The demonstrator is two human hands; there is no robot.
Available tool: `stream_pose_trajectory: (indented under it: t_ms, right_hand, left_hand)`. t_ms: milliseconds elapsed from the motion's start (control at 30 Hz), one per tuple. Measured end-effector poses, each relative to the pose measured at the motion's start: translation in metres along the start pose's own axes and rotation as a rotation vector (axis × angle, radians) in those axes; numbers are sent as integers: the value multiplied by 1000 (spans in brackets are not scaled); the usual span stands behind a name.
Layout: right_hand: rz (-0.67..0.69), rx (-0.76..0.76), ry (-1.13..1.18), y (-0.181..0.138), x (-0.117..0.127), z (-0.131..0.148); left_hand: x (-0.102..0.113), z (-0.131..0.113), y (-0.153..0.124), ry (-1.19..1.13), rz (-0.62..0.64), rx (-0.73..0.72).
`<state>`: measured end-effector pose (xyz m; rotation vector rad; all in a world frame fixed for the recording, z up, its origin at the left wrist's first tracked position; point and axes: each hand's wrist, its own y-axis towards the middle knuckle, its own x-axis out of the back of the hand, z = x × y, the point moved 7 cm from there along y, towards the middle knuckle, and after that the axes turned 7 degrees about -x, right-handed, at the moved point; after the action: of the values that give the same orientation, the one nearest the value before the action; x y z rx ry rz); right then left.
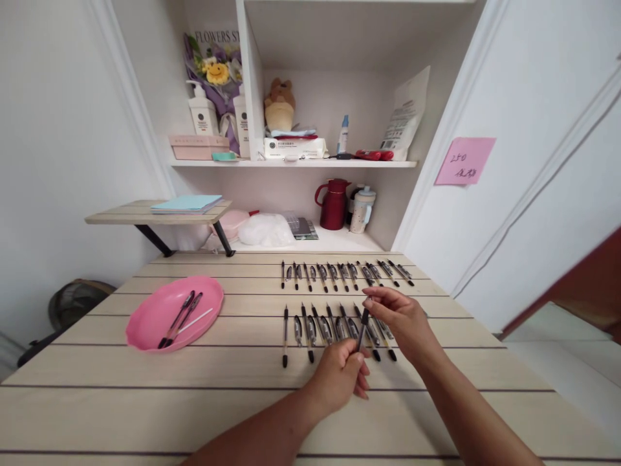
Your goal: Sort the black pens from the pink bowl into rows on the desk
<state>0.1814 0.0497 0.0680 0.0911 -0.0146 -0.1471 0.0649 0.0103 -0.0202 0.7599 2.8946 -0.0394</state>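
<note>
My left hand [338, 374] is closed around the lower end of a black pen [363, 323], which points up and away from me. At the pen's upper end, the thumb and fingers of my right hand [405, 320] pinch its tip; whether a small part sits between them is too fine to tell. Behind and beside my hands lies a near row of clear-barrelled black pens [285, 336], with separate caps [297, 330] between them. A second row of pens and caps [306, 277] runs farther back. To the left, a pink plate [140, 323] holds two black pens [182, 317] and a thin white stick [196, 320].
Blue papers [187, 204] rest on a small raised stand [111, 217] at the back left. Behind the slatted table [218, 404], shelves hold a red jug [334, 204], a pale cup [361, 210], a plastic bag [266, 230] and bottles. A pink note [466, 160] is on the right wall.
</note>
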Motion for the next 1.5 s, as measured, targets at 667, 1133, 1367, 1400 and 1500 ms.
stream_pose_trajectory:
  t_ms: [667,1133,1367,1400,1500]
  right_hand:
    - [-19,182,-361,-4,1,21]
    - [69,-90,-57,-9,-2,8]
    - [64,-119,-18,-9,-2,3]
    - [72,-120,-24,-9,-2,4]
    - [121,-118,-45,-10,-3,8]
  left_hand:
    - [3,-6,-3,23,-25,-17]
    - [2,-12,-5,29,-24,-55]
    - [2,-12,-6,32,-31,-51]
    - [1,-13,-7,22,-22,-50]
    - [-4,-16,-8,-33,38,-38]
